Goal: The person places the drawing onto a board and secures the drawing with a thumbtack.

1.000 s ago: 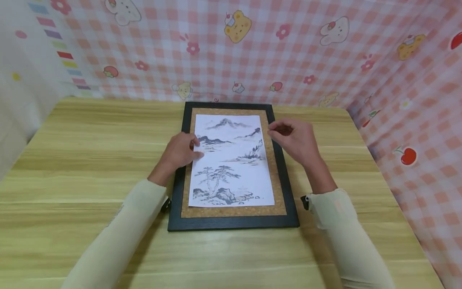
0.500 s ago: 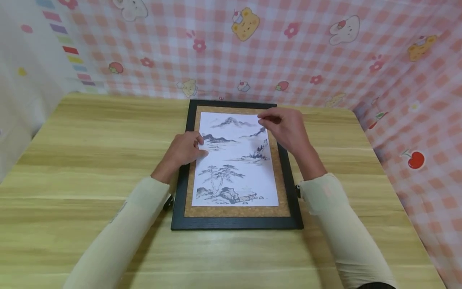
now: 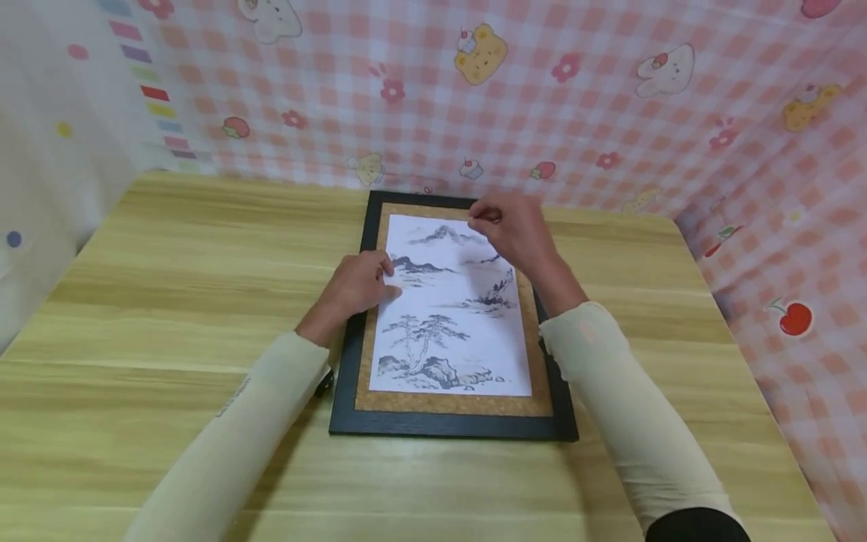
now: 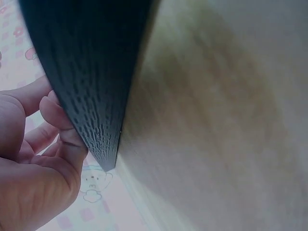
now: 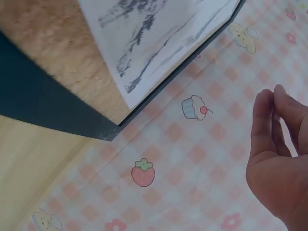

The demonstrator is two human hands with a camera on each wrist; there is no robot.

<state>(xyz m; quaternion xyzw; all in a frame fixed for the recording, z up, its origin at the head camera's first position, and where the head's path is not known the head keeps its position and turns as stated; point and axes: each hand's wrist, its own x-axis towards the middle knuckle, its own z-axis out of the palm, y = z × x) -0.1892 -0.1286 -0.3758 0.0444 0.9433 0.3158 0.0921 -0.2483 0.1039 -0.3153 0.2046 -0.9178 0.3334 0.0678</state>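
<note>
A white sheet with an ink landscape (image 3: 450,309) lies on the cork (image 3: 460,404) of a black-framed corkboard (image 3: 454,426). My left hand (image 3: 359,284) rests over the board's left side. Its thumb and forefinger stand apart at the sheet's left edge, the other fingers loosely bent. In the left wrist view those fingers (image 4: 67,144) show behind the black frame side (image 4: 91,86). My right hand (image 3: 509,226) is raised over the sheet's upper right part, thumb and fingertips together. In the right wrist view the fingertips (image 5: 265,98) meet; anything tiny between them cannot be made out.
The board lies on a light wood-grain table (image 3: 223,301), its far edge close to a pink checked cloth (image 3: 420,105). More of that cloth hangs along the right side. Pale sleeves cover both forearms.
My right hand has moved left and away from me, from beyond the sheet's right edge to over its top. My left hand keeps its place on the board. The head view has shifted slightly.
</note>
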